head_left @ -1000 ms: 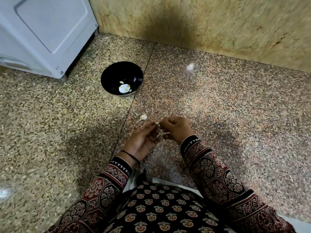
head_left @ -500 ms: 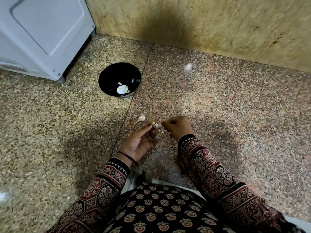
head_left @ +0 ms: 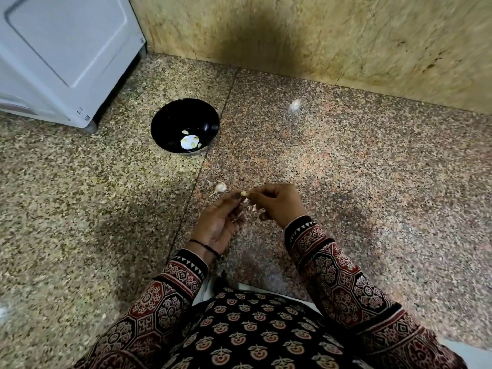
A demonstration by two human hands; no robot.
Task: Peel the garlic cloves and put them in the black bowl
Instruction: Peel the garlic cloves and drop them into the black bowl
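Black bowl (head_left: 170, 115) upper left, peeled cloves (head_left: 189, 141) inside (within reach). Unpeeled clove (head_left: 220, 187) waits just beside the hands. Left hand (head_left: 222, 222) pinches a garlic clove (head_left: 243, 193) in its fingertips, steadying it; right hand (head_left: 278, 203), fingers curled, nips its tip, probably to strip the skin.

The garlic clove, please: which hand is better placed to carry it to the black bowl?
Probably left: the left hand grips the garlic clove, and the black bowl lies on its side.
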